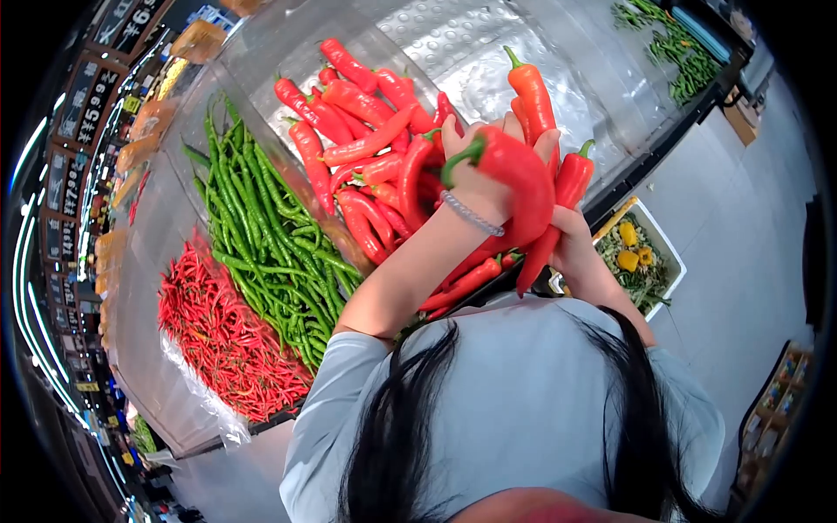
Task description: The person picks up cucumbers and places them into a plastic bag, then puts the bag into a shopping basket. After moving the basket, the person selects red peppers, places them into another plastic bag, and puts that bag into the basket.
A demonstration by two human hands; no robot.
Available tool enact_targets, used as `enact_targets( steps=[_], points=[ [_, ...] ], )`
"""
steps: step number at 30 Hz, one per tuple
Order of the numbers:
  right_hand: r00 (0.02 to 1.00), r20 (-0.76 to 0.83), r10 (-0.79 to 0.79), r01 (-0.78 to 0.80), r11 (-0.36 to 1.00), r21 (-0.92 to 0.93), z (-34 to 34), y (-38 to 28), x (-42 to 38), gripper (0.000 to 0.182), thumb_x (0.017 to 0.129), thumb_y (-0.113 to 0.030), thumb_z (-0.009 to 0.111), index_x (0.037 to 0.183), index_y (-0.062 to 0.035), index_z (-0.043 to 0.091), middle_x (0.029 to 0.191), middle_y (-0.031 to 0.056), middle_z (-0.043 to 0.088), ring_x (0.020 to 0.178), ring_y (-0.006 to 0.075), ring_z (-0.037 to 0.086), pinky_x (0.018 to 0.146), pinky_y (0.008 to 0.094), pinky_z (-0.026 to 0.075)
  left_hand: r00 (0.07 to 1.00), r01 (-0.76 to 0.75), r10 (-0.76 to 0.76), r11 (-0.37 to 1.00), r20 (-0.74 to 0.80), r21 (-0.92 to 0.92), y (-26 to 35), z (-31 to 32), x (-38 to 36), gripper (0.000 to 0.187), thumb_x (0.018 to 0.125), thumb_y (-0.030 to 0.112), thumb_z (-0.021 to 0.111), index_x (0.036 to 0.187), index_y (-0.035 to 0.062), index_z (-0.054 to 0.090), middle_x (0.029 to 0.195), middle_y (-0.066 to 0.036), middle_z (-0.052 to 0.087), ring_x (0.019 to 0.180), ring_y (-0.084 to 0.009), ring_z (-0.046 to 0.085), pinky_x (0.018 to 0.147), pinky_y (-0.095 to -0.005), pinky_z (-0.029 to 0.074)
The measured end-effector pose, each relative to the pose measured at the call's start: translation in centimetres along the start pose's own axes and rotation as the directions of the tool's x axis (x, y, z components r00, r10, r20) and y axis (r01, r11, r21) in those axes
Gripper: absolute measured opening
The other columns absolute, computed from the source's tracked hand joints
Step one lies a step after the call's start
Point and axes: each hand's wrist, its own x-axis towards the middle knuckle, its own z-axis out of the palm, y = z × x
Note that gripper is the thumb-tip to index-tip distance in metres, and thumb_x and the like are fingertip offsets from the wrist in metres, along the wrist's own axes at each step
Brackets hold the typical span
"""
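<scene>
My left hand [479, 187], with a beaded bracelet [471, 214] at the wrist, reaches over the red pepper pile with its fingers curled round long red peppers. Across that hand, near the camera, lies a large red pepper [527, 187] with a curved green stem, hiding much of the palm. An orange-red pepper [534, 94] points away, stem up, just beyond the fingertips. My right hand [571, 240] is closed at the right of the bunch, gripping red peppers; one red pepper [574, 179] sticks up above its thumb and another [536, 261] hangs downward.
Left of the red pepper pile [353, 113] lie long green peppers [261, 235], then small red chilies [227, 331]. Clear dividers separate them on the metal display [427, 39]. More green peppers [676, 57] lie far right. A white bin [676, 261] of scraps stands on the floor.
</scene>
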Motion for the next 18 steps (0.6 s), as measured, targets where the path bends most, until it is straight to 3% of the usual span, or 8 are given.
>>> enact_targets(
  steps=[2,4,7,8,11,12,16,18],
  points=[
    [0.995,-0.071,-0.068,0.075,0.992,0.1,-0.8,0.8,-0.8,0.039,0.087,-0.015,0.051,0.121,0.0031,0.046,0.113,0.0153,0.059,0.103,0.0257,0.059,0.088,0.0398,0.049,0.981,-0.129,0.148,0.98,-0.122,0.153,0.6,1.9,0.3,0.043,0.094,0.044,0.042,0.086,0.0056,0.062,0.074,-0.008,0.064,0.072,-0.0259,0.063,0.085,-0.0364,0.041],
    [0.993,-0.099,-0.059,0.074,0.985,0.157,-0.8,0.6,-1.3,0.038,0.089,-0.021,0.048,0.12,0.0026,0.049,0.117,0.0155,0.058,0.108,0.0285,0.057,0.093,0.0424,0.047,0.988,-0.065,0.082,0.989,-0.13,0.132,1.0,3.8,1.9,0.034,0.094,0.038,0.044,0.094,0.0105,0.064,0.075,-0.006,0.065,0.072,-0.0268,0.063,0.075,-0.0349,0.046],
    [0.976,-0.177,-0.123,0.162,0.96,0.227,1.1,-0.5,-1.7,0.043,0.092,-0.026,0.048,0.125,0.0013,0.044,0.121,0.0141,0.056,0.11,0.0268,0.055,0.096,0.0414,0.044,0.983,-0.179,0.184,0.96,-0.002,0.216,-0.6,6.2,3.7,0.022,0.085,0.029,0.053,0.081,0.0152,0.069,0.078,-0.005,0.067,0.076,-0.0251,0.065,0.081,-0.043,0.042],
    [0.971,-0.196,-0.139,0.185,0.954,0.237,1.1,-0.7,-1.7,0.044,0.092,-0.027,0.048,0.126,0.001,0.044,0.123,0.0138,0.055,0.112,0.027,0.054,0.097,0.0417,0.043,0.983,-0.137,0.122,0.985,0.139,0.107,-0.7,6.1,4.9,0.02,0.085,0.025,0.052,0.085,0.0146,0.069,0.08,-0.006,0.068,0.08,-0.0253,0.066,0.072,-0.0394,0.045],
    [0.959,-0.099,-0.266,0.263,0.964,-0.046,0.4,-0.7,-0.6,0.048,0.086,-0.012,0.062,0.128,-0.0035,0.041,0.121,0.0112,0.053,0.111,0.0239,0.054,0.095,0.0397,0.044,0.992,-0.036,0.018,0.988,0.123,0.147,0.8,5.0,6.3,0.023,0.086,0.023,0.047,0.086,0.0112,0.067,0.083,-0.011,0.067,0.08,-0.0298,0.066,0.065,-0.0412,0.051],
    [0.946,-0.175,-0.273,0.236,0.949,-0.21,1.2,-0.9,0.2,0.051,0.082,-0.007,0.065,0.127,-0.004,0.041,0.119,0.0105,0.054,0.11,0.023,0.054,0.094,0.039,0.044,0.994,-0.019,0.001,0.986,0.111,0.165,1.3,4.7,6.8,0.023,0.085,0.021,0.047,0.084,0.0104,0.067,0.082,-0.012,0.067,0.08,-0.0308,0.066,0.066,-0.0418,0.051],
    [0.872,-0.257,-0.416,0.369,0.905,-0.212,1.3,-1.7,1.7,0.051,0.079,-0.005,0.065,0.125,-0.0046,0.044,0.111,0.0092,0.056,0.104,0.0229,0.056,0.091,0.0392,0.047,0.992,-0.044,0.022,0.982,0.121,0.181,2.5,3.8,8.1,0.022,0.085,0.023,0.05,0.086,0.009,0.067,0.083,-0.014,0.067,0.082,-0.0329,0.065,0.07,-0.0431,0.051],
    [0.826,-0.23,-0.515,0.436,0.841,-0.32,1.5,-3.2,1.8,0.054,0.077,-0.006,0.063,0.127,-0.0015,0.042,0.114,0.0129,0.054,0.103,0.0257,0.058,0.09,0.0413,0.048,0.993,-0.115,0.113,0.992,0.044,0.052,2.0,3.5,8.9,0.022,0.085,0.025,0.053,0.09,0.0086,0.068,0.087,-0.014,0.068,0.084,-0.0333,0.065,0.073,-0.0424,0.051]
  ],
)
